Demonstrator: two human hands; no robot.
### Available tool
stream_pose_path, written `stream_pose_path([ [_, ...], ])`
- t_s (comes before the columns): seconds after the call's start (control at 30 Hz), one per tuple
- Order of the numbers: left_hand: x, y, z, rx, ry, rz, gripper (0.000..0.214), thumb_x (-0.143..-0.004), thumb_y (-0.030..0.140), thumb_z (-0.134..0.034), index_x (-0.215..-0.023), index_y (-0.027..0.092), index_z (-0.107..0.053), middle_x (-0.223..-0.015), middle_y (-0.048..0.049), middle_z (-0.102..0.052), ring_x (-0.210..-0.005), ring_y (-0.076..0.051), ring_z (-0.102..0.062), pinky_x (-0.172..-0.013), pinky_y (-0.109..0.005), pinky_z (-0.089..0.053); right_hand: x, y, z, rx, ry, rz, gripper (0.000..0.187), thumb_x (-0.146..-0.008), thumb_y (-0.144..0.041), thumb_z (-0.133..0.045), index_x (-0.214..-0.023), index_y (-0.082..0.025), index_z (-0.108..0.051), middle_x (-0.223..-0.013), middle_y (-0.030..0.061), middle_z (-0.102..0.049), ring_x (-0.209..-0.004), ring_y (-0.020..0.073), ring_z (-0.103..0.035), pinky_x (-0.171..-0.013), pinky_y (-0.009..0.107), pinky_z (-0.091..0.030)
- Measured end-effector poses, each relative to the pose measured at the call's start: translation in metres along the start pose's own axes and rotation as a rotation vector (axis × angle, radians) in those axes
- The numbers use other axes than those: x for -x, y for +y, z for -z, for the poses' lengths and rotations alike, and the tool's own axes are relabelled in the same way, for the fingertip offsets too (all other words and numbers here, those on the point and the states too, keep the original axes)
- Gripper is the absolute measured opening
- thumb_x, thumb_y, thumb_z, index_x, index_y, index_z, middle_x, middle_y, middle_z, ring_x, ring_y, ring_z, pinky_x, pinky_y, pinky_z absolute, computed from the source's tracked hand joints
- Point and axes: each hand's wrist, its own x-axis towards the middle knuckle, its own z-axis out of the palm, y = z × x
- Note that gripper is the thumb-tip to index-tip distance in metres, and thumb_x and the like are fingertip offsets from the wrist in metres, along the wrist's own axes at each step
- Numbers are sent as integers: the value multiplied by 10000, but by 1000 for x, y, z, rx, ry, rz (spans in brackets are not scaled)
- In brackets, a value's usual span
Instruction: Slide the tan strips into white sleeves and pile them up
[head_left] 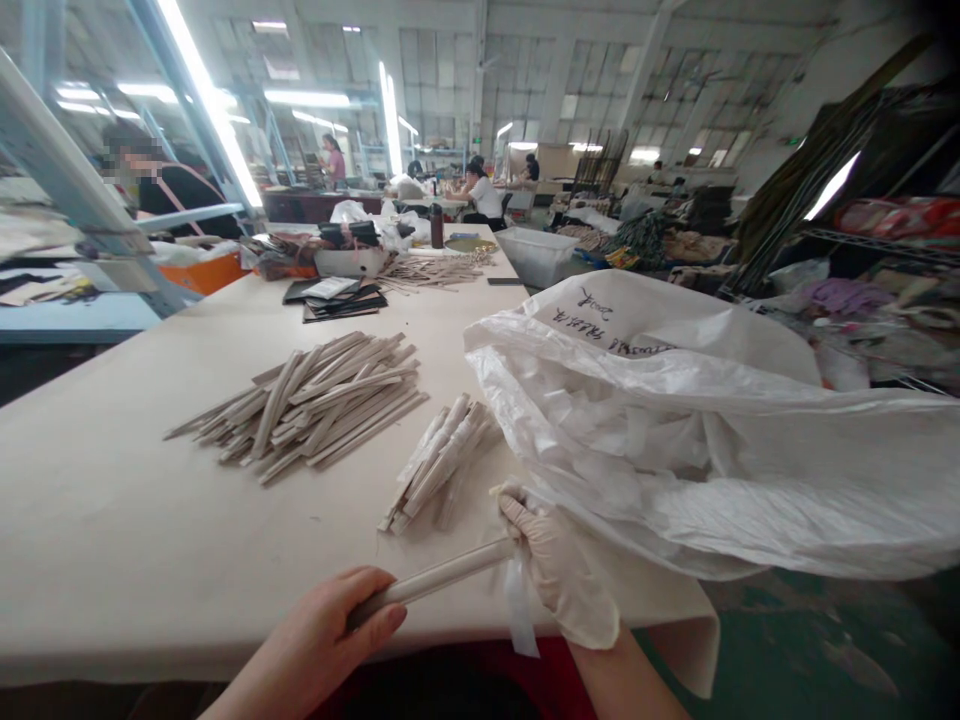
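Observation:
My bare left hand (341,625) is closed around the near end of a flat beige strip (450,570) above the table's front edge. My right hand (551,560), in a pale thin glove, pinches at the strip's other end. A translucent white piece of film (520,605) hangs down from beneath those fingers; how it joins the strip is hidden. Just beyond my hands lies a small bundle of beige strips (439,460), with clear film around some of them. Farther left is a bigger loose pile of similar strips (307,400).
A large white woven sack (750,480) with handwriting, holding translucent film pieces, sprawls over the table's right side. Dark flat pieces (341,302), a dark bottle (436,226) and more strips (427,270) lie toward the back of the table (112,500). Other people sit farther off.

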Motion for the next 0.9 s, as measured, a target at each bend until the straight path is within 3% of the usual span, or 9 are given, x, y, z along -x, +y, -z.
stream_pose_path([
  [0.2,2,-6,0,-6,4,17,349,-819,471,-412,-840,182,-608,-749,-2,-603,-711,-161,-552,-636,-233,-386,-1,7,9,129,104,-17,417,-654,-459,-654,-505,-191,-372,-454,-84,-314,-424,58,-242,-422,234,-179],
  [0.37,-2,-2,-1,1,23,6,338,-819,457,-414,-825,177,-604,-716,5,-589,-681,-151,-544,-617,-229,-380,5,0,4,98,71,20,442,-678,-482,-626,-497,-194,-343,-458,-80,-315,-425,57,-240,-424,234,-172],
  [0.57,-11,-6,-6,-47,79,11,354,-821,480,-398,-781,180,-583,-694,6,-570,-666,-151,-535,-605,-235,-375,9,-5,-2,76,56,-36,370,-647,-453,-660,-517,-165,-466,-475,-64,-371,-436,58,-254,-428,236,-151],
  [0.73,-7,-9,-4,-131,107,50,340,-831,463,-375,-791,193,-578,-723,-4,-591,-678,-160,-555,-619,-244,-378,10,-3,3,204,-14,-13,249,-689,-409,-628,-712,-162,-646,-472,-59,-401,-454,73,-292,-452,241,-187],
  [0.9,-7,-6,-6,-194,167,61,330,-835,451,-370,-857,202,-584,-798,-35,-628,-747,-191,-587,-666,-266,-391,15,6,-3,270,65,0,357,-694,-479,-603,-547,-153,-607,-503,-20,-502,-440,66,-284,-450,252,-188],
])
